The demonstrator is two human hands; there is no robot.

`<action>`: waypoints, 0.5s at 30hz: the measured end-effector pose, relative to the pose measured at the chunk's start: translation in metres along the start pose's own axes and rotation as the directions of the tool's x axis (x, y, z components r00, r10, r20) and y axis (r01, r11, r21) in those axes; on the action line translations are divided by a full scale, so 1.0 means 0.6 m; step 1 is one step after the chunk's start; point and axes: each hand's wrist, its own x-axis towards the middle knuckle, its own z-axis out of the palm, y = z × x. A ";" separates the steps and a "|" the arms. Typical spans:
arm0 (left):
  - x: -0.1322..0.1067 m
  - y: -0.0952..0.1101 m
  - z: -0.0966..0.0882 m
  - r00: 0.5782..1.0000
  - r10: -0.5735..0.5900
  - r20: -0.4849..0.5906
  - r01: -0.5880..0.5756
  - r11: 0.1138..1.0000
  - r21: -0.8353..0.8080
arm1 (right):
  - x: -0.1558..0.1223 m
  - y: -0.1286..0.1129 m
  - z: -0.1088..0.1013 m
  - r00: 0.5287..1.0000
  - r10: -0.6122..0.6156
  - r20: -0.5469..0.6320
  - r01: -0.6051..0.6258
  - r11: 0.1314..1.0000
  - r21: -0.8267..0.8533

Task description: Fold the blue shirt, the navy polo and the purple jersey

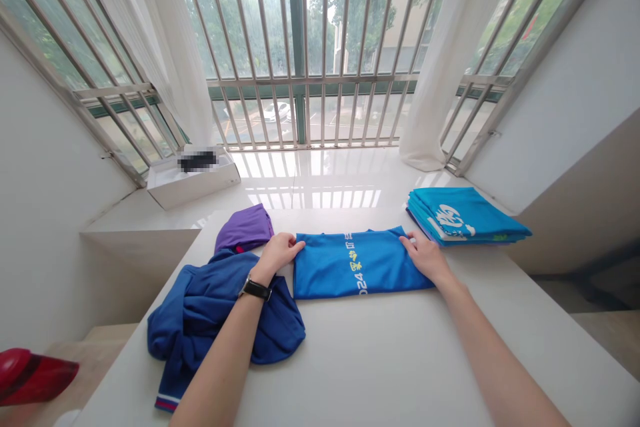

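Observation:
A folded bright blue T-shirt (355, 267) with white and yellow print lies flat on the white table (350, 353). My left hand (277, 255) rests at the shirt's far left corner, and a black watch (255, 289) sits on that wrist. My right hand (425, 257) lies on the shirt's far right corner. I cannot see a clear pinch in either hand. Under my left forearm is a crumpled navy garment (225, 323) with a striped cuff. A purple garment (244, 228) lies beyond it.
A stack of folded turquoise shirts (465, 217) lies at the far right of the table. Beyond the table are a glossy white window ledge (310, 177) and an open white box (193, 180). Barred windows and white curtains stand behind. A red object (30, 377) shows at lower left.

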 end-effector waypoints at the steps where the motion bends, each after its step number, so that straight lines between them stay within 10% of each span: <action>1: -0.002 0.002 -0.002 1.000 -0.008 0.020 0.008 1.000 -0.013 | -0.002 -0.001 -0.004 1.000 0.001 0.027 -0.001 1.000 0.003; 9: -0.018 0.014 -0.018 0.958 -0.048 0.284 0.080 0.991 -0.104 | -0.021 -0.001 -0.055 0.976 -0.058 0.211 0.071 0.996 -0.055; 15: -0.009 0.008 -0.006 0.985 0.018 0.169 -0.003 0.996 -0.089 | -0.024 0.002 -0.063 0.965 -0.121 0.233 0.100 0.990 0.101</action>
